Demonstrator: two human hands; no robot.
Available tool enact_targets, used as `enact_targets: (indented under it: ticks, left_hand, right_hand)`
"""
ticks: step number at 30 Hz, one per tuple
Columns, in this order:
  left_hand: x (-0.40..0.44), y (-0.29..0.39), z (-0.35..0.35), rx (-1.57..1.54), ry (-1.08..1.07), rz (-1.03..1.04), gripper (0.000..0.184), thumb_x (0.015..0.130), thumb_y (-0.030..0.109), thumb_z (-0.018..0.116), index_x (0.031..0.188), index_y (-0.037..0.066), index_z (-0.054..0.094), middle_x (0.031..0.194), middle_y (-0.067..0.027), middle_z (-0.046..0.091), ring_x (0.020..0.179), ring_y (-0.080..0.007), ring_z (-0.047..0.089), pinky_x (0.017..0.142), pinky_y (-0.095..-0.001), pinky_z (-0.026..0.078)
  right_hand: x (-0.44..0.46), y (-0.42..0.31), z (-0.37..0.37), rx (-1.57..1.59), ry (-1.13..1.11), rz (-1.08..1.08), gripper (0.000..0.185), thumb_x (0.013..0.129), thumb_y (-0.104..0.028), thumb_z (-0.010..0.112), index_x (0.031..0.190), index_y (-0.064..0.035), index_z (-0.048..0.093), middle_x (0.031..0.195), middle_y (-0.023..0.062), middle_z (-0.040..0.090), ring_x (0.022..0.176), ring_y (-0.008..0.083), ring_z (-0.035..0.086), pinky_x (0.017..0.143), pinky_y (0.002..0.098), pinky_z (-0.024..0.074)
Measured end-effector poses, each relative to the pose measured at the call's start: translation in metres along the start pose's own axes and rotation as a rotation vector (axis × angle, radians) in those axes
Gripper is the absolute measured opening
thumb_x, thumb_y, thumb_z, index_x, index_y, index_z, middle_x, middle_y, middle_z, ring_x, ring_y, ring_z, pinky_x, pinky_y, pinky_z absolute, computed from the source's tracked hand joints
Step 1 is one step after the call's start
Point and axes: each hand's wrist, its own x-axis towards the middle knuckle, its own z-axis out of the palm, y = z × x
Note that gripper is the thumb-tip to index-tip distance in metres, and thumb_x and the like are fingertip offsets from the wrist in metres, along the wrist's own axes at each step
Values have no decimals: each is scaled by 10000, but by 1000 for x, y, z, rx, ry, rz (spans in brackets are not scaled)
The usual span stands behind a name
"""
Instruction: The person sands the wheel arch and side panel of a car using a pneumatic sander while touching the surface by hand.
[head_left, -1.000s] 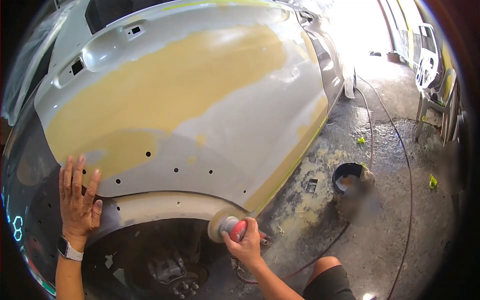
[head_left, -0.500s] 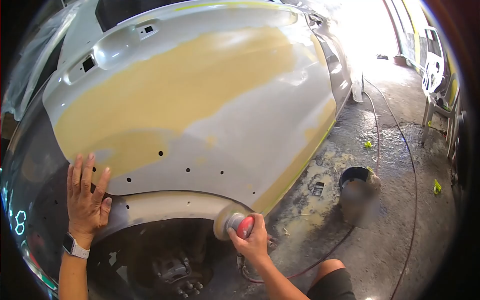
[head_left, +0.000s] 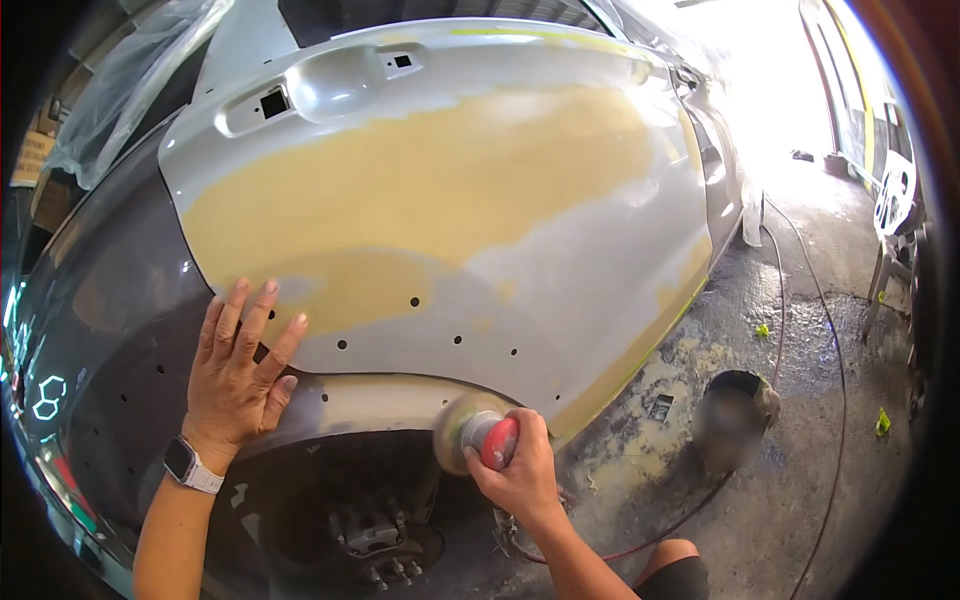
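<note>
My left hand (head_left: 240,365) lies flat with fingers spread across the seam between the dark fender (head_left: 120,330) and the silver door panel (head_left: 600,320). A watch with a light strap (head_left: 190,465) is on that wrist. My right hand (head_left: 522,475) is wrapped round a sander (head_left: 495,440) with a red and grey body. Its round pad (head_left: 452,430), blurred, meets the pale wheel arch lip (head_left: 365,398) near a small hole. Tan filler (head_left: 420,190) covers much of the door panel, which also has several holes along its lower left.
Below the arch, the open wheel well shows a hub with studs (head_left: 395,570). A dark bucket (head_left: 730,420) stands on the wet, stained floor (head_left: 640,440). Hoses (head_left: 838,400) run across it. A white chair (head_left: 893,200) is at right, and plastic sheeting (head_left: 130,95) hangs at upper left.
The view has shifted, so the car sits farther right in it. The sander has moved up and left along the arch lip, closer to a hole. My left hand stays on the seam.
</note>
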Motion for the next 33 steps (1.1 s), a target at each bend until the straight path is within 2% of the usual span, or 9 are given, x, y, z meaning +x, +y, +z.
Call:
enact_targets:
  ticks: [8,11,22,29,32,33]
  left_hand:
    - [1,0,-2,-56,-3,-7,516,1085,447,410,1554,265,525,1702,-127,362,1603,-385,268,1318,-544,211]
    - [1,0,-3,-96,10,-21,577,1010,423,562,1571,302,501,1717,-85,346,1616,-358,242,1338,-526,183]
    - [1,-2,-11,-188,19,-31,542,1024,407,561,1551,288,520,1714,-72,361,1611,-328,264,1332,-506,206]
    - [0,-4,-11,-229,46,-22,564,1012,364,581,1564,265,513,1710,-88,370,1605,-339,277,1322,-508,233]
    - [2,-4,-7,-256,124,-22,510,959,296,567,1454,203,646,1664,-107,445,1587,-339,320,1303,-479,257]
    - [2,-4,-7,-272,118,-20,519,950,295,591,1458,201,638,1664,-111,444,1584,-349,323,1298,-490,264]
  right_hand:
    - [13,-37,7,-51,-88,-33,605,763,-215,866,1241,-22,548,1069,211,560,921,415,632,800,502,543]
    - [15,-47,10,-68,-95,-66,608,760,-212,861,1245,-20,549,1064,212,556,919,418,629,790,507,544]
    - [18,-83,24,-114,-167,-166,618,758,-214,859,1259,-35,544,1042,210,547,903,427,623,755,509,543]
    - [23,-104,33,-129,-220,-260,581,754,-205,862,1208,-37,541,1030,203,545,896,420,617,750,503,540]
    - [23,-117,35,-165,-264,-252,588,760,-204,870,1219,-32,545,1061,203,556,917,420,626,793,497,546]
    - [23,-120,37,-171,-265,-263,584,760,-205,870,1215,-33,546,1059,201,552,912,418,625,789,495,545]
